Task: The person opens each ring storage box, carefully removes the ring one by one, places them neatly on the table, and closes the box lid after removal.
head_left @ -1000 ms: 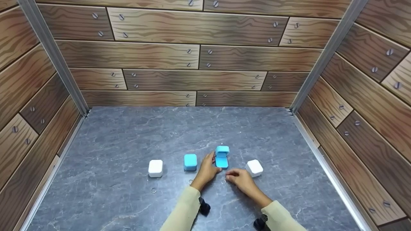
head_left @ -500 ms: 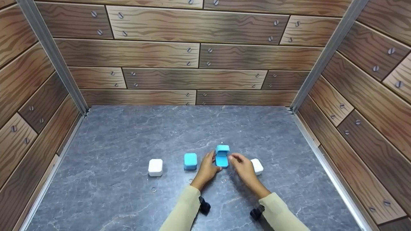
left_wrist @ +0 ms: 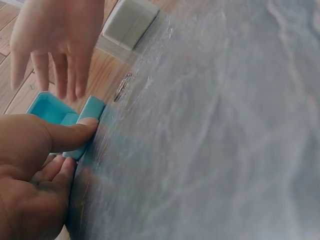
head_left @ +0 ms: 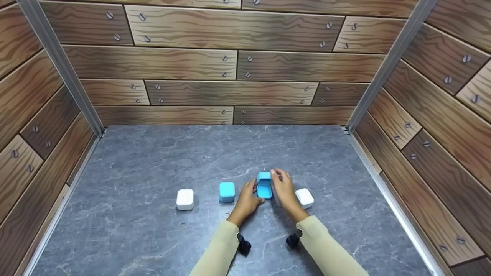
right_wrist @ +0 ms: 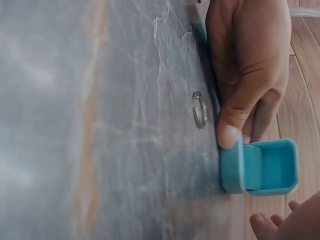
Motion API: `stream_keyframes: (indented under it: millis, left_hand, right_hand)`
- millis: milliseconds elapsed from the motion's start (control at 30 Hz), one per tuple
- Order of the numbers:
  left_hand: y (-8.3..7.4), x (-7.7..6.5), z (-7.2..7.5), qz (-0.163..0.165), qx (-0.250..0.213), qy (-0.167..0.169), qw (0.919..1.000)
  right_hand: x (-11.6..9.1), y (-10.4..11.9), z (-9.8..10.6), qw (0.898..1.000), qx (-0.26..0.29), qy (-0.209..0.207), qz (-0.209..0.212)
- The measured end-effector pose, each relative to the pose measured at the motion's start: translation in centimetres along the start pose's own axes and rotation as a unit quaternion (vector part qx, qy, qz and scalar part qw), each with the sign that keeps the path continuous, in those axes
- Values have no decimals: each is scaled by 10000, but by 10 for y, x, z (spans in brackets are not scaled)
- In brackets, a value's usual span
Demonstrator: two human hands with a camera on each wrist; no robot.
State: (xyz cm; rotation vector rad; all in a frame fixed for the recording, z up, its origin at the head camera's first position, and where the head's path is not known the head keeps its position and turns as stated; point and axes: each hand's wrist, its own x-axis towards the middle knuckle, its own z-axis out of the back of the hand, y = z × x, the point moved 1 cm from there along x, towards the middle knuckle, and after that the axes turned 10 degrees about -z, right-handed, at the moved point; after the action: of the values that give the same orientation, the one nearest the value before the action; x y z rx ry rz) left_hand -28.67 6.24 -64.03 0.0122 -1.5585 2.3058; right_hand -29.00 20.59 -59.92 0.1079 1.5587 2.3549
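Note:
A turquoise ring box [head_left: 264, 191] stands on the table with its lid raised. My left hand [head_left: 247, 198] holds its base from the left, with the thumb across the front, as the left wrist view shows. Beside the raised lid [right_wrist: 277, 167], on its right, is my right hand [head_left: 283, 187]; its fingers [left_wrist: 62, 75] point straight toward the box in the left wrist view, with nothing seen in them. A thin ring [head_left: 267, 215] lies in front of the box, and the right wrist view shows a ring [right_wrist: 200, 110] near the left thumb.
A closed turquoise box [head_left: 227, 191] and a white box [head_left: 185, 199] stand to the left. Another white box [head_left: 305, 197] sits close by the right wrist. Two more rings lie in front, one [head_left: 183, 226] farther left, another [head_left: 227, 215] beside the left wrist.
My right hand has moved away from me, from in front of the turquoise ring box to beside its raised lid. The left hand and the box have stayed in place.

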Motion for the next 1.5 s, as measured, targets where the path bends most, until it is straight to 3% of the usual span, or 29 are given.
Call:
stream_keyframes:
  millis: [333,833,1067,1500]
  left_hand:
    - [0,1,-1,10,62,32,10000]
    - [-1,0,0,15,93,-57,9999]
    - [0,-1,0,-155,307,-84,9994]
    - [-1,-1,0,-56,234,-37,9997]
  right_hand:
    - [16,-10,-14,9981,395,234,-400]
    - [16,-17,-13,9968,696,375,-77]
    - [11,-21,-13,9953,752,612,-29]
    - [6,-23,-10,9939,850,692,138]
